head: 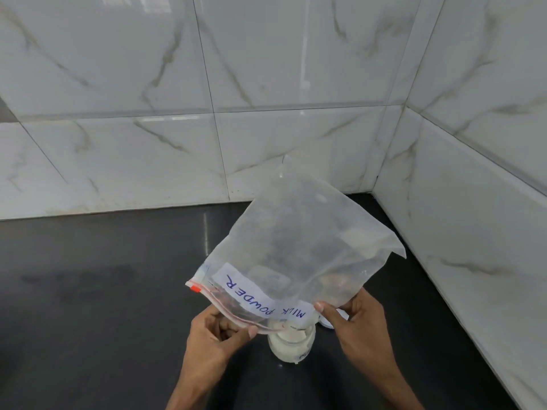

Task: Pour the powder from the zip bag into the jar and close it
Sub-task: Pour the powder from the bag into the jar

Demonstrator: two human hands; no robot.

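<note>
- The left hand [219, 329] pinches the red-striped zip edge of the zip bag [302, 232] between thumb and fingers.
- The right hand [362, 316] pinches the far end of the same mouth, thumb on top. The hands are apart, with the mouth stretched between them.
- The bag is upturned, labelled "MILK POWDER", its mouth just above the open jar [291, 346]. It looks almost empty.
- The jar holds white powder and looks well filled. The bag's mouth is wider than the jar, so shaken residue could land on the dark counter [103, 291].
- A dipping hand could tip the jar.
- A white lid [325, 322] lies partly hidden just behind the right hand and could be knocked aside.
</note>
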